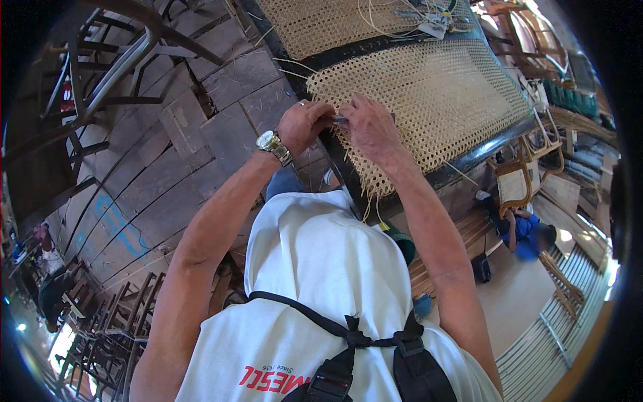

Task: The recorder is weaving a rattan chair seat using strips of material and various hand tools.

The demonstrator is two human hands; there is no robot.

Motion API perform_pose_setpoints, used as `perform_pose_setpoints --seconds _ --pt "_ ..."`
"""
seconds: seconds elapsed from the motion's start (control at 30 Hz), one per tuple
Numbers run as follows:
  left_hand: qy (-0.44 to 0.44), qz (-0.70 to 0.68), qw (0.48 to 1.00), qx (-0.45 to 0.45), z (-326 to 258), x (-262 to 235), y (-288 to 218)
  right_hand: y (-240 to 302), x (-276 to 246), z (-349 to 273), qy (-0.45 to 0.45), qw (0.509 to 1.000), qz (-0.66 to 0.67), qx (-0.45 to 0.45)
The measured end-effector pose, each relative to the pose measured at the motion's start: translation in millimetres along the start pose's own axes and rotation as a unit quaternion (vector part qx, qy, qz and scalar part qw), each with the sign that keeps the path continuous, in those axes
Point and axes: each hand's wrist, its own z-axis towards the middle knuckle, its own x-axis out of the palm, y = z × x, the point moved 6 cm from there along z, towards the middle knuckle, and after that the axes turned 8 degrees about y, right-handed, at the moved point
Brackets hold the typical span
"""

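Note:
A woven cane panel (415, 100) is stretched over a black frame (516, 130), with loose strand ends along its edges. At the panel's left edge my left hand (303, 126), wearing a ring and a metal watch, is closed with its fingers pinched together. Close beside it, my right hand (372, 130) is also closed, its fingers bent over the edge of the cane. Between the two hands shows a short piece of a thin grey tool (340, 119). Its ends are hidden by my fingers, so its kind cannot be told.
On the frame's far section lie loose cane strands and metal tools (435, 23). Dark wooden chair frames (107, 74) stand on the left, over worn floorboards (187, 127). To the right, a person in blue (529, 236) sits handling a wooden chair frame (514, 184).

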Motion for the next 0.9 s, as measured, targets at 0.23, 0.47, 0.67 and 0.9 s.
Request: perform_pose_setpoints --seconds 0.23,0.47,0.67,0.9 --pt "0.039 0.048 0.997 0.042 7.0 -1.9 -8.6 -1.1 4.7 -7.2 -0.053 0.999 0.009 -0.007" --pt "0.063 0.131 0.984 0.098 1.7 9.0 -9.3 0.4 6.8 -7.4 -0.046 0.999 -0.017 0.001" --pt "0.062 0.155 0.981 0.101 -3.1 11.7 -7.9 5.6 -1.1 -9.9 -0.047 0.999 -0.016 0.006" --pt "0.028 0.013 0.998 0.056 -6.3 5.4 -6.7 -8.8 -20.9 -28.0 0.105 0.991 0.005 0.078"
